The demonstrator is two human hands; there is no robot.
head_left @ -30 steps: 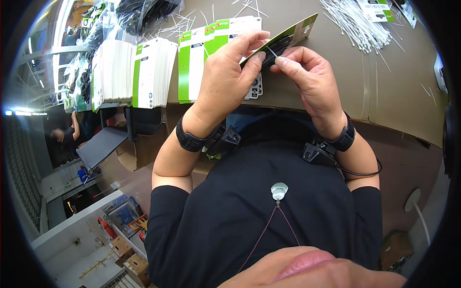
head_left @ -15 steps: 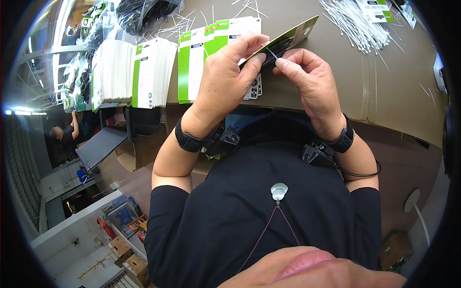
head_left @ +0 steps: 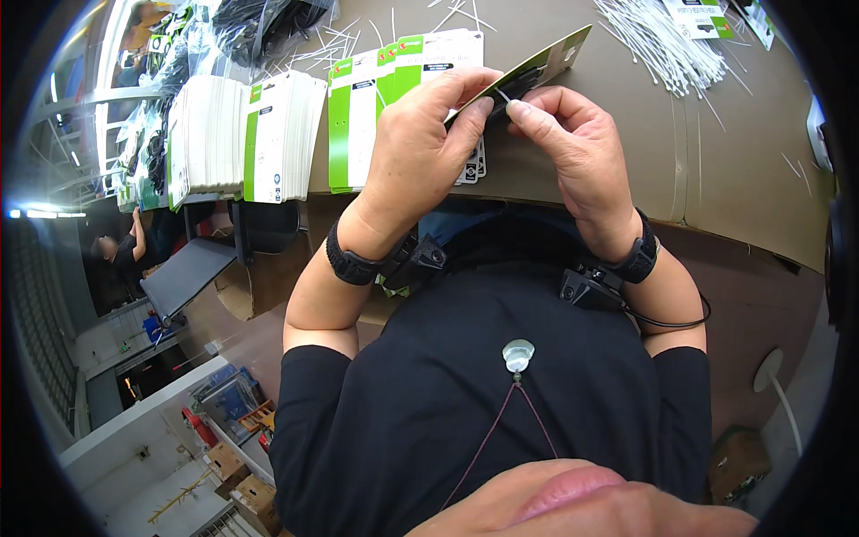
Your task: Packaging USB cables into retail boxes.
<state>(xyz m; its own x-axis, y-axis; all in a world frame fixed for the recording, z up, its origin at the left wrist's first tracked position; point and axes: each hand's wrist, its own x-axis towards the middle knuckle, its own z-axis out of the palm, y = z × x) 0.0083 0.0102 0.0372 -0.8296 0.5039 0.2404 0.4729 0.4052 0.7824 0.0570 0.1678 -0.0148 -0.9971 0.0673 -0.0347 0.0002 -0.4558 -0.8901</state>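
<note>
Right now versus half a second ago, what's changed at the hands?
Right hand: thumb tip shifted slightly left and up along the thin white plastic tie, closer to the flat rectangular card. Nothing visibly grabbed or released. Left hand still grips the card, bundled black cable against it.

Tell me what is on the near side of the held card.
A dark bundle lies against the card, with a thin white strip running from it to the right hand. The left hand partly covers it; anything beneath the bundle is hidden.
</note>
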